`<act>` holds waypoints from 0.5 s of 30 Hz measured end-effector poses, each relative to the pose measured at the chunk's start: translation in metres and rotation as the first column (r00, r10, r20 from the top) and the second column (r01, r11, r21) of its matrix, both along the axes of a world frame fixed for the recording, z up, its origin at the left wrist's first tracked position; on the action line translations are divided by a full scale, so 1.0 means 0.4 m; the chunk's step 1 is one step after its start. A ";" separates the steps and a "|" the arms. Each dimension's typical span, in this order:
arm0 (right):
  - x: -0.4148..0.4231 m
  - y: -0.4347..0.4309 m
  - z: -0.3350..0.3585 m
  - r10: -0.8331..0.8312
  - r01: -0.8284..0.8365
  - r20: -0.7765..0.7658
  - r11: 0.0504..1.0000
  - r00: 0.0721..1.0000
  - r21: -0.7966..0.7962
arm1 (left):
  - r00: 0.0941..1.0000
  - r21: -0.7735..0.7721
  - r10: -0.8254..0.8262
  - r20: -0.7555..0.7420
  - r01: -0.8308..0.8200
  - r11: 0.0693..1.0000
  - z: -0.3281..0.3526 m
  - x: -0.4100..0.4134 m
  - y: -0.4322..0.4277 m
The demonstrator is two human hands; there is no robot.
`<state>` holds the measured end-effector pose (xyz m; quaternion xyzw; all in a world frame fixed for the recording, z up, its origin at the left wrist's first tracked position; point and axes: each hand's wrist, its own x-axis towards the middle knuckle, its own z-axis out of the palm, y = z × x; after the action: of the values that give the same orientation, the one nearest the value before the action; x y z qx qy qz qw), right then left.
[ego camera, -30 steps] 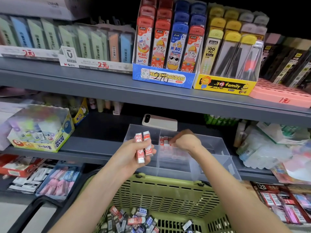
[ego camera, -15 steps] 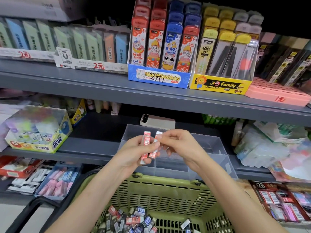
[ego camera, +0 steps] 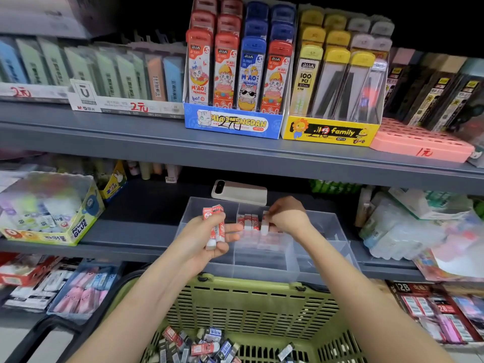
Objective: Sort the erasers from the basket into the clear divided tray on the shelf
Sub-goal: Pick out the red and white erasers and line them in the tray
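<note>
A clear divided tray (ego camera: 264,268) stands on the middle shelf, with a row of red-and-white erasers (ego camera: 247,221) upright in its back middle compartment. My left hand (ego camera: 207,243) grips two red-sleeved erasers (ego camera: 214,226) upright in front of the tray's left side. My right hand (ego camera: 286,217) pinches one red-and-white eraser (ego camera: 265,226) and holds it inside that compartment, beside the row. Below, a green basket (ego camera: 251,307) holds several loose erasers (ego camera: 201,345) in red, blue and black sleeves.
A beige phone (ego camera: 239,192) lies behind the tray. A glue box (ego camera: 49,213) sits at the left of the shelf, plastic packs (ego camera: 408,226) at the right. Pencil-lead display boxes (ego camera: 235,74) fill the overhanging upper shelf. More stock lies on the lower shelf either side.
My right hand took one eraser from the left hand's bunch and moved it right and down into the tray compartment. The left hand stayed in place with two erasers.
</note>
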<state>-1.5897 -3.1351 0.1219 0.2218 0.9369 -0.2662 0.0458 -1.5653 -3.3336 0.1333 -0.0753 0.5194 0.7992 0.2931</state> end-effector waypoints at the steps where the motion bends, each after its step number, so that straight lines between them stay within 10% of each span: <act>1: -0.006 -0.005 0.001 0.024 -0.027 0.050 0.998 0.998 0.064 | 1.000 -0.010 -0.006 -0.011 0.006 1.000 -0.001 0.000 -0.001; 11: 0.011 -0.027 -0.001 0.106 -0.104 0.004 0.962 0.994 0.254 | 0.990 0.031 -0.080 -0.116 0.084 0.996 -0.012 0.003 -0.006; 15: 0.086 -0.050 0.034 0.031 -0.175 -0.381 0.921 0.924 -0.347 | 0.987 0.034 -0.100 -0.123 0.104 0.994 -0.010 0.004 -0.003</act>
<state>-1.5552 -3.1550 0.1355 0.1046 0.8710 -0.4742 -0.0750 -1.5637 -3.3348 0.1292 0.0057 0.5233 0.7964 0.3031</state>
